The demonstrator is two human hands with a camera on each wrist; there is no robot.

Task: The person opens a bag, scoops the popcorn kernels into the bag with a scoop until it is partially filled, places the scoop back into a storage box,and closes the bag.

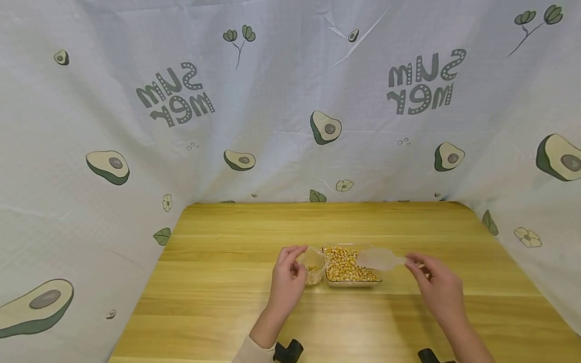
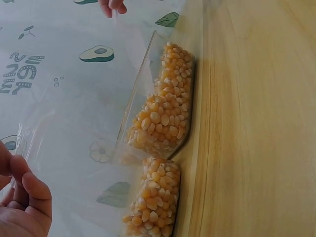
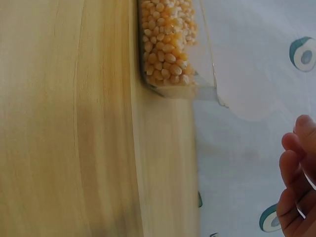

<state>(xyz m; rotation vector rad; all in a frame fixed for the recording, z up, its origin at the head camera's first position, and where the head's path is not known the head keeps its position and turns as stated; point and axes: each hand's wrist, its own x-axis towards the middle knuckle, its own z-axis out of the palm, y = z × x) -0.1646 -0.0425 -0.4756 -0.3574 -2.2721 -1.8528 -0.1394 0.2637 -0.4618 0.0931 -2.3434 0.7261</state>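
My left hand (image 1: 288, 277) pinches the rim of a clear plastic cup (image 1: 315, 279) that stands on the table. Corn kernels (image 2: 154, 197) fill its lower part. Right beside the cup is a clear rectangular container (image 1: 354, 285) holding a heap of yellow corn kernels (image 1: 342, 264). On the other side, my right hand (image 1: 438, 287) pinches the thin handle of a translucent white scoop (image 1: 379, 258). The scoop's blade lies over the right part of the container, tipped toward the kernels. In the right wrist view the scoop (image 3: 247, 96) reaches past the container's rim; its tip is hard to make out.
The wooden table (image 1: 218, 297) extends around both containers. A pale curtain (image 1: 281, 91) printed with avocados and lettering hangs behind the table and along its sides. Black wrist straps (image 1: 289, 351) show at the lower edge.
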